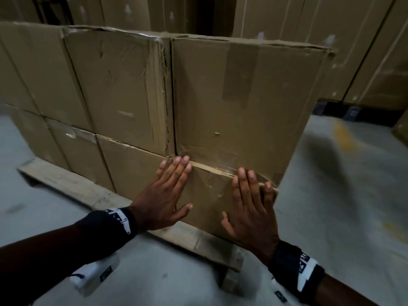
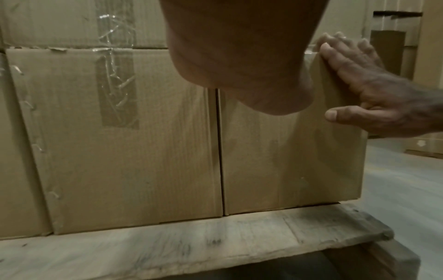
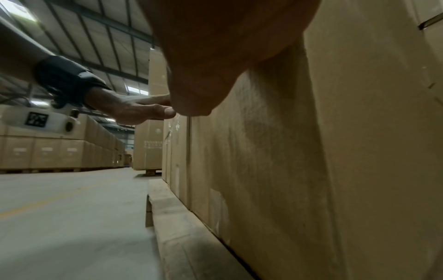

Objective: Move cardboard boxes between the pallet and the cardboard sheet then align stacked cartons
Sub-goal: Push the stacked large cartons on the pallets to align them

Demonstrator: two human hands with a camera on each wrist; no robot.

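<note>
Brown cartons stand two layers high on a wooden pallet. The lower corner carton sits at the pallet's right end, under a larger top carton with a tape strip. My left hand lies flat on the lower carton's front face, fingers straight, tips at the seam between the layers. My right hand presses flat on the same face near its right edge. In the left wrist view the lower carton rests on the pallet board, with my right hand spread at its corner.
More stacked cartons fill the pallet to the left. Tall carton stacks stand behind on dark pallets. Grey concrete floor with yellow marks lies to the right and in front. An aisle with further stacks runs off to the left.
</note>
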